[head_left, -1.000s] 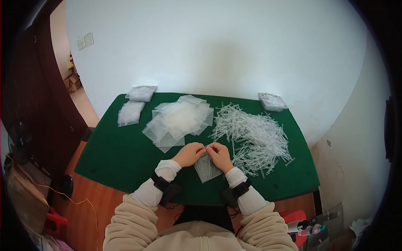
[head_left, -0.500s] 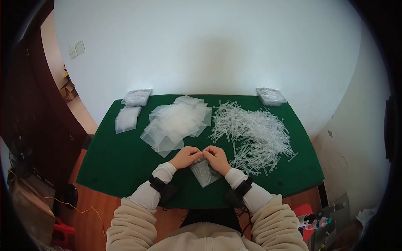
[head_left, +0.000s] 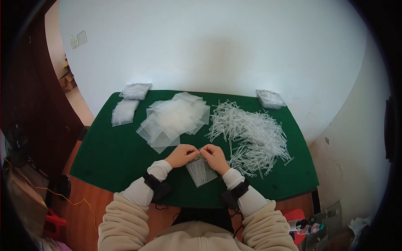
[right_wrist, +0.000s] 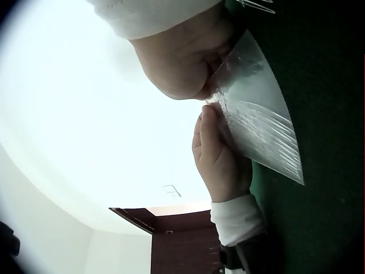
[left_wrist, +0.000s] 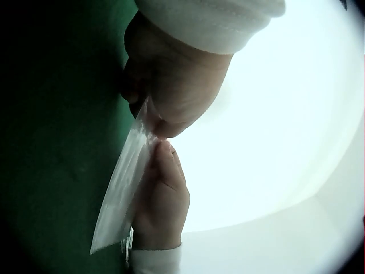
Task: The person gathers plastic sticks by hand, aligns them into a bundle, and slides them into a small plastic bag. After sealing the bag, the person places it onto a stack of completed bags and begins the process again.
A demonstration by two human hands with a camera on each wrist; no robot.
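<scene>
A green-covered table stands against a pale wall; on it lie a spread of clear empty bags and, to its right, a heap of thin clear pieces. At the near side, the person's left hand and right hand each pinch the top edge of a clear filled bag, fingertips close together, the bag hanging below them with slender pieces inside
</scene>
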